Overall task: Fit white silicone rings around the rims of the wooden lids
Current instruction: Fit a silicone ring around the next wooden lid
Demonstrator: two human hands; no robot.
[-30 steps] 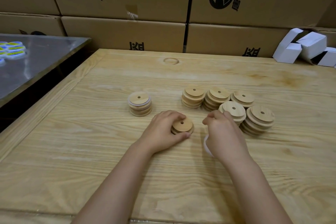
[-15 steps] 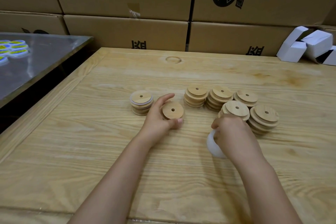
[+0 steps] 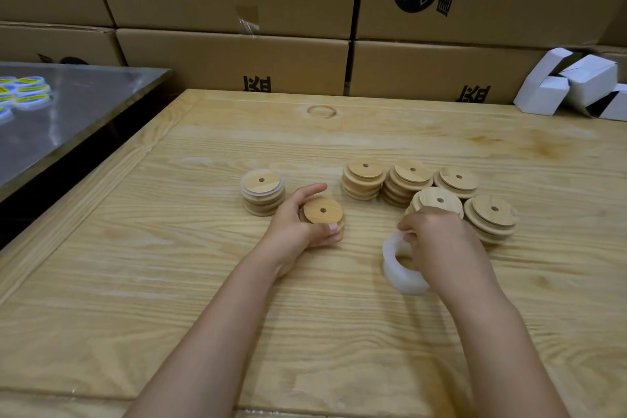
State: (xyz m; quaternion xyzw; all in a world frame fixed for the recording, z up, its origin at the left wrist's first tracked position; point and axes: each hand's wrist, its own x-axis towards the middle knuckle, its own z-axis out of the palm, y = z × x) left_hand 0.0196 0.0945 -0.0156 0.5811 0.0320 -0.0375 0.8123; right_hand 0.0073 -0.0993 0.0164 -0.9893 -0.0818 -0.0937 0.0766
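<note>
Wooden table (image 3: 163, 282); left hand (image 3: 294, 228) grips wooden lid (image 3: 322, 211); right hand (image 3: 439, 236) pinches silicone rings (image 3: 395, 270).

We see the wooden lid (image 3: 322, 210) in pale honey-tan with a small dark hole at its centre, and the stacked lids (image 3: 364, 176) share that tone (one top nearly cream). The silicone rings (image 3: 398, 268) are milky white, faintly translucent. Our table (image 3: 203, 282) is light yellowish pine streaked with darker wavy grain. The cardboard boxes (image 3: 230, 54) are brown with black printed characters and logos, the small cartons (image 3: 576, 85) white, the steel surface (image 3: 68, 119) grey, its discs (image 3: 29, 92) blue and yellow.
</note>
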